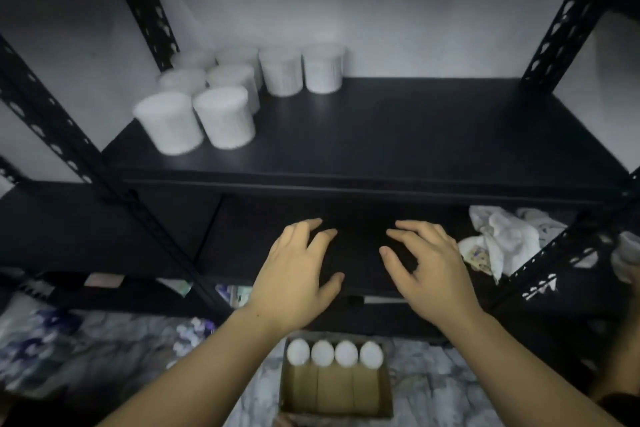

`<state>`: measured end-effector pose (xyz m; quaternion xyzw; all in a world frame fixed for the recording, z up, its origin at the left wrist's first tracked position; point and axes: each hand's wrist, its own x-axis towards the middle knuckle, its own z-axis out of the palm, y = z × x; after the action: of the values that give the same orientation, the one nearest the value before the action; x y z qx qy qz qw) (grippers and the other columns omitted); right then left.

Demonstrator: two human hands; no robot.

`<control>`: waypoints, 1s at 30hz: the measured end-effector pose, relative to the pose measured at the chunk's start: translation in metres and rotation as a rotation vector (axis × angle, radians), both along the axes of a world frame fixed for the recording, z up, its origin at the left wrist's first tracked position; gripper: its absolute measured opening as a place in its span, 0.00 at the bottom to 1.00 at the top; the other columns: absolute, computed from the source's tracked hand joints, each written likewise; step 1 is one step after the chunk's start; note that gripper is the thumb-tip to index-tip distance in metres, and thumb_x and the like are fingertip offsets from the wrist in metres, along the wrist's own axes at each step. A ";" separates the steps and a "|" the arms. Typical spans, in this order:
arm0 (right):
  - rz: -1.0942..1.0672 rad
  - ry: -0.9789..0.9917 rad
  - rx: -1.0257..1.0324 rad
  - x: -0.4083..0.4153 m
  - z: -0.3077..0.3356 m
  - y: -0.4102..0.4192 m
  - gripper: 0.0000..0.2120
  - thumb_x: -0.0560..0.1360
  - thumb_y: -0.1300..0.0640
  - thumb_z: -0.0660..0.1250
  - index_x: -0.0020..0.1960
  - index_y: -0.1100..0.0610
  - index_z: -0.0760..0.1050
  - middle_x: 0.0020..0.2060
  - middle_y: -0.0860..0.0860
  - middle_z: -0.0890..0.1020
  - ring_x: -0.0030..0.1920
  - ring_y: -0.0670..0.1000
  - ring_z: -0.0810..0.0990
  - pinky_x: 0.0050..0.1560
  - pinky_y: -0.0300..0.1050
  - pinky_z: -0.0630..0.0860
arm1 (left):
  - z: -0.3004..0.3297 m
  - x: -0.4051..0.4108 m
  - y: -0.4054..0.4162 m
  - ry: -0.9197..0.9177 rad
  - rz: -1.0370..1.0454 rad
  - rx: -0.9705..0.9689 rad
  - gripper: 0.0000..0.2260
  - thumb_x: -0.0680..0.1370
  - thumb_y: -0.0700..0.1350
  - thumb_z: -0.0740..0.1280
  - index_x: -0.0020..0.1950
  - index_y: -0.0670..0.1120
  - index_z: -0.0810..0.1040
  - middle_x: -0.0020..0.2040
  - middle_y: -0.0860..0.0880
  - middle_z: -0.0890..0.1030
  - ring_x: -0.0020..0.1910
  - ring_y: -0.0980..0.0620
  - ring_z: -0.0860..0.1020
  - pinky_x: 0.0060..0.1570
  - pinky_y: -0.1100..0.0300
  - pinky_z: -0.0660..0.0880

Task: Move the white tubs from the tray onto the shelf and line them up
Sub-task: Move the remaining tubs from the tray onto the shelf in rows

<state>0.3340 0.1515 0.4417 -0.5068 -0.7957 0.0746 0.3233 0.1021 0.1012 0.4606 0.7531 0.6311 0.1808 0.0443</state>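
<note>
Cardboard is the material of the tray (335, 406) that lies on the floor below our arms, and we take this tray as our landmark. Four white tubs (334, 352) stand in it in one row against its far wall, touching side by side; the near part of the tray shows only bare brown bottom. Above and beyond the tray, on the black shelf (398, 135), eight tubs on the shelf (225, 116) stand already, up and to the left of the tray: two columns of three run from the back to the front, and two more continue the back row to the right. The right part of the shelf, straight above the tray, has no tubs on it. Our left hand (294, 274) and right hand (427, 270) hang between the tray and the shelf, both with spread, relaxed fingers and nothing in them. We judge that we are between two carries: the hands are free, and four tubs are not yet moved. The next move calls for lowering both hands to the tray, taking tubs from the row, and setting them beside the ones on the shelf so that the lines stay straight. Crumpled white cloths (502, 239) lie on a lower board, up and right of the tray.
</note>
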 end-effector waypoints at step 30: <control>-0.137 -0.214 -0.811 -0.043 -0.446 -0.080 0.22 0.81 0.42 0.61 0.67 0.55 0.78 0.62 0.58 0.80 0.64 0.62 0.75 0.66 0.58 0.72 | -0.470 -0.039 -0.034 0.000 -0.004 -0.730 0.30 0.74 0.54 0.72 0.73 0.46 0.71 0.69 0.42 0.71 0.69 0.40 0.69 0.65 0.48 0.70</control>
<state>0.2908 0.0715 -0.0039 -0.6495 -0.6954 0.3071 0.0175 0.0635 0.0675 -0.0089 0.6888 0.6525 -0.0565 0.3107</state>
